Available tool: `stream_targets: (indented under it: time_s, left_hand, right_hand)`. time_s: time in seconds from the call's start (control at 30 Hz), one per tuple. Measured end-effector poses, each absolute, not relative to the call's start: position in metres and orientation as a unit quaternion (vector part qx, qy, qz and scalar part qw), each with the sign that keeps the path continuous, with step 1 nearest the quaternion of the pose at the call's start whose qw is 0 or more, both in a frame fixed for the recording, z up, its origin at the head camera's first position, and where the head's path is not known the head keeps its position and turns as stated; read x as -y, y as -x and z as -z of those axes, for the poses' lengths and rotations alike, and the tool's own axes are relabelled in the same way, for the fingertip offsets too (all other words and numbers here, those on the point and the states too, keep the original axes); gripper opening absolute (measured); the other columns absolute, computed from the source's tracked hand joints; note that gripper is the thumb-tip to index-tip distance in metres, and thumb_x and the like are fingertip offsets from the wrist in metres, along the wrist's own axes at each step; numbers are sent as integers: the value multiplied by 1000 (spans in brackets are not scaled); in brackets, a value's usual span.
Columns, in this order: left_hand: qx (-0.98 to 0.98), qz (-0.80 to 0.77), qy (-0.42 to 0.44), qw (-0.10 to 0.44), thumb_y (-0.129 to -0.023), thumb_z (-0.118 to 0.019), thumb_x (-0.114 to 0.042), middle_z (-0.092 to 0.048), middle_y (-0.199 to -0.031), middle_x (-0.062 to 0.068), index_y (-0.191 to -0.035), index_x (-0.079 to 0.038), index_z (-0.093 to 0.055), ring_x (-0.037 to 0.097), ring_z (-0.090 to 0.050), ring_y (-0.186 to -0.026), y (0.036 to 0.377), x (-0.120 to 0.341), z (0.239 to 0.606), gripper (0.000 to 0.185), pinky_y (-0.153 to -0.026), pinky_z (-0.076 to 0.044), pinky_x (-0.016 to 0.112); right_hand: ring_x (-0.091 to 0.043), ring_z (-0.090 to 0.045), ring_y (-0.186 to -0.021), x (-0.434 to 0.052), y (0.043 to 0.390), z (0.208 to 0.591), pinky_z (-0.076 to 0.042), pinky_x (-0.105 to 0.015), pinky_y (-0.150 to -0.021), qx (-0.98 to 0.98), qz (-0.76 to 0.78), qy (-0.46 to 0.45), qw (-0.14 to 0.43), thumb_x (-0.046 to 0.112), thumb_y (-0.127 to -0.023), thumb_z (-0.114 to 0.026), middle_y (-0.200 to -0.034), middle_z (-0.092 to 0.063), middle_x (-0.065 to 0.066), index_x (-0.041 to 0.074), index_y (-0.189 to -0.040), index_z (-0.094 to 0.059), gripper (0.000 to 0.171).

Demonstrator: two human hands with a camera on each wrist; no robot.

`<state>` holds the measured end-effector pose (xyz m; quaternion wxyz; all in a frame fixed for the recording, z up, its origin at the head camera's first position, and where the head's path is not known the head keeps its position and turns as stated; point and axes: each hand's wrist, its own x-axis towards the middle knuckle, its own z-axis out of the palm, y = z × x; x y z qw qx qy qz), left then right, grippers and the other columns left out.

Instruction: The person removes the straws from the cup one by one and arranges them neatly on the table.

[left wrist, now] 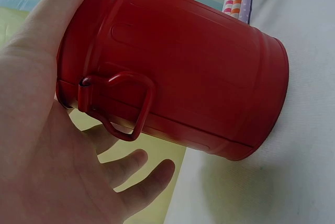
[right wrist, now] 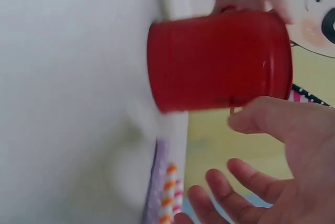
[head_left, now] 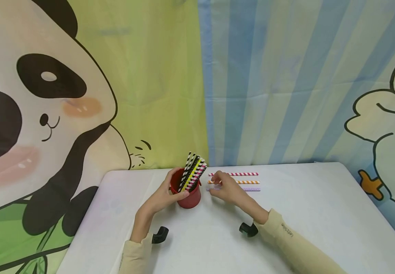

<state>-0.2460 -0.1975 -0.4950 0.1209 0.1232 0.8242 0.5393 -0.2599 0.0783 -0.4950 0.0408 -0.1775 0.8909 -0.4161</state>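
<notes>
A small red metal bucket (head_left: 190, 201) stands upright on the white table, with several patterned paper straws (head_left: 192, 174) leaning out of its top. My left hand (head_left: 161, 198) holds the bucket at its rim from the left, thumb along the near side. One looped side handle (left wrist: 133, 103) shows in the left wrist view. To the right of the bucket, my right hand (head_left: 230, 189) hovers with loosely bent fingers and nothing between them. It overlaps the left ends of three straws lying side by side: pink-striped (head_left: 247, 174), orange-striped (head_left: 250, 182) and lilac dotted (head_left: 252, 189).
The white tabletop (head_left: 201, 243) reaches back to a hanging cloth (head_left: 269, 95) printed with a panda and blue stripes. A black wrist-camera piece (head_left: 160, 235) sticks out by the left sleeve, another camera piece (head_left: 248, 229) by the right sleeve.
</notes>
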Motion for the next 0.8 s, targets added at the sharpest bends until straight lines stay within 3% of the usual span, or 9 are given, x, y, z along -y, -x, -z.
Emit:
stream_targets:
  time_s: [0.07,0.3,0.57,0.8]
  left_hand:
    - [-825,-539,-122,120,-87,-78,-34,-35,-157,0,-153,-40,-21,27,-33,-147,246,198,495,87,-117,-29,61]
    - [-823,-542,-125,118,-87,-79,-35,-38,-155,-2,-152,-41,-22,25,-35,-145,247,199,496,87,-118,-29,59]
    - [-822,-544,-127,115,-86,-79,-35,-39,-154,-2,-152,-41,-24,25,-38,-142,247,198,496,86,-116,-32,57]
    - [-821,-542,-135,116,-87,-78,-34,-39,-153,-2,-152,-40,-23,25,-38,-142,247,199,496,86,-116,-32,56]
  right_hand:
    - [-28,-65,-101,-76,258,494,-53,-39,-89,-866,471,158,62,16,-84,-75,-112,-67,-16,3,-110,-61,33]
    - [-21,-65,-98,-67,252,489,-52,-26,-81,-807,577,90,91,18,-89,-72,-110,-67,-10,6,-112,-62,28]
    - [-23,-66,-96,-55,248,484,-52,-26,-75,-767,633,75,67,17,-91,-73,-107,-67,-12,4,-111,-63,26]
    - [-28,-65,-101,-42,246,486,-52,-28,-78,-750,657,67,37,19,-89,-76,-111,-65,-11,6,-110,-63,27]
